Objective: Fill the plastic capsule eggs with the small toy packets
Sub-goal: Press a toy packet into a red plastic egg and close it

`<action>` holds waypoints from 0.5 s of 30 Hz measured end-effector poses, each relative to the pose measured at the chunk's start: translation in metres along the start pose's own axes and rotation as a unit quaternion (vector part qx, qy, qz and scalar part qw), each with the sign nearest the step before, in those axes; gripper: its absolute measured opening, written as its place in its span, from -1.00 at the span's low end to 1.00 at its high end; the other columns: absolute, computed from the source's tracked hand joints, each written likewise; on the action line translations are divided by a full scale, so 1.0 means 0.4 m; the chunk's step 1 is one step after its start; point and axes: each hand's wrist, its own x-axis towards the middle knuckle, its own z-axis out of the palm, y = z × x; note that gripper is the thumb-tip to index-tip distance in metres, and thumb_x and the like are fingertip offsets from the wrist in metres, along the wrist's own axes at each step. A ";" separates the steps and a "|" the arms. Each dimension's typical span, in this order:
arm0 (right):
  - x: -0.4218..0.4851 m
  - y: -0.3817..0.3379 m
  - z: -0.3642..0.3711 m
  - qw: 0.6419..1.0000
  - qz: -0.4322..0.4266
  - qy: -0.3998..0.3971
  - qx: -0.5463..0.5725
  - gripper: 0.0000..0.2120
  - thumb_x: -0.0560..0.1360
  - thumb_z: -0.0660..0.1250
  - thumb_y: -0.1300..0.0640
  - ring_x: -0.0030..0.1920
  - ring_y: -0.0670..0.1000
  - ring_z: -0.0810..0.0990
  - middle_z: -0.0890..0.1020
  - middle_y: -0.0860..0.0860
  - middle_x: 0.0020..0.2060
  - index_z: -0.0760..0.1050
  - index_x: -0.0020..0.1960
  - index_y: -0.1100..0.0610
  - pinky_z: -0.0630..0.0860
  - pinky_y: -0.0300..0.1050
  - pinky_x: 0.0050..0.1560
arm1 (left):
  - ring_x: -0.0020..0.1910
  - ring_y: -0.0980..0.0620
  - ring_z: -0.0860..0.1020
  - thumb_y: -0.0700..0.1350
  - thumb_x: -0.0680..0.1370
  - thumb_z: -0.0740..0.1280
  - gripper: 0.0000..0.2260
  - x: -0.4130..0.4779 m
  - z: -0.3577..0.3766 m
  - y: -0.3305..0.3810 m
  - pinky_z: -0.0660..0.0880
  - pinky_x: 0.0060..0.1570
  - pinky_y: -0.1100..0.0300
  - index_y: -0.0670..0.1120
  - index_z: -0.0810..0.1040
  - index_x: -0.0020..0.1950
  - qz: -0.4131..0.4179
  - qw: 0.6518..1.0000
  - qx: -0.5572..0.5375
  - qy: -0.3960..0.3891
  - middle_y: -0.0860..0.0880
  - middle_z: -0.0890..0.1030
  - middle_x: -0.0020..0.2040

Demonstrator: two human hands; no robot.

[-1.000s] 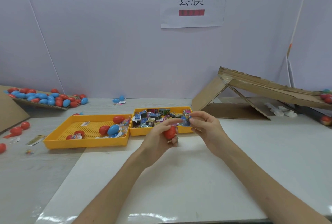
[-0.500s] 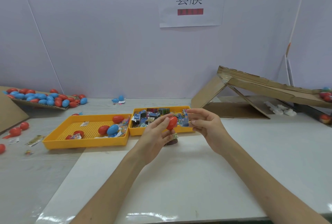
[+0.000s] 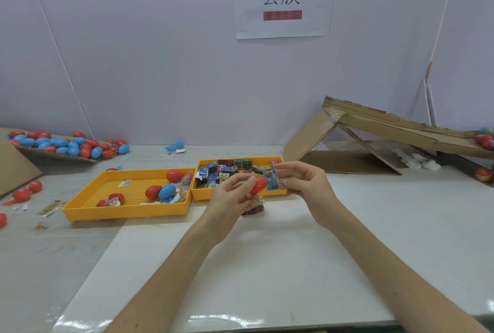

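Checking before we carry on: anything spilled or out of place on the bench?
Yes. Red eggs and some packets lie loose on the table left of the perforated tray, and a blue egg sits alone by the back wall. The left hand holds a red shell, the right hand a blue packet; both look fine.

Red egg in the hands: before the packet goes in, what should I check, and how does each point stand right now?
1. Left hand grips the red egg: ok.
2. Right hand pinches the blue packet: ok.
3. Packet is right next to the egg: ok.
4. Egg's opening faces the packet: cannot tell, no opening shows.
5. Matching egg half within reach: cannot tell; a dark object lies on the table under the hands.
6. Packet tray stocked: ok.
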 end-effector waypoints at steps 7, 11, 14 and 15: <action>0.002 0.001 0.000 1.000 0.001 -0.005 0.009 -0.64 0.50 0.30 0.48 -0.17 -0.04 0.70 0.74 0.01 -0.13 0.69 0.00 0.06 0.56 -0.26 -0.20 | -0.29 0.05 0.56 -0.02 0.41 0.47 -0.71 -0.001 0.000 0.000 0.57 -0.24 0.27 -0.13 0.65 0.06 0.003 1.000 0.008 0.007 -0.03 0.65 -0.21; -0.001 -0.001 0.003 1.000 -0.002 -0.015 0.004 -0.65 0.51 0.29 0.49 -0.09 -0.02 0.71 0.74 0.04 -0.09 0.69 0.01 0.10 0.58 -0.25 -0.16 | -0.30 0.06 0.56 0.00 0.41 0.48 -0.71 0.000 0.000 -0.002 0.57 -0.22 0.26 -0.13 0.65 0.04 0.003 1.000 0.024 0.010 -0.01 0.65 -0.22; -0.003 0.000 0.007 1.000 -0.004 -0.013 -0.002 -0.65 0.51 0.29 0.49 -0.05 -0.04 0.71 0.74 0.04 -0.09 0.69 -0.01 0.10 0.58 -0.25 -0.16 | -0.30 0.06 0.55 -0.01 0.41 0.48 -0.71 -0.001 -0.001 -0.002 0.57 -0.22 0.26 -0.14 0.66 0.05 0.005 1.000 0.013 0.007 -0.04 0.64 -0.21; -0.003 0.000 0.006 1.000 -0.004 -0.007 -0.003 -0.65 0.51 0.29 0.49 -0.07 -0.04 0.71 0.74 0.04 -0.09 0.69 0.00 0.10 0.59 -0.25 -0.15 | -0.30 0.05 0.55 -0.01 0.42 0.47 -0.70 -0.001 -0.001 -0.001 0.57 -0.22 0.27 -0.15 0.65 0.05 0.006 1.000 0.008 0.008 -0.05 0.62 -0.20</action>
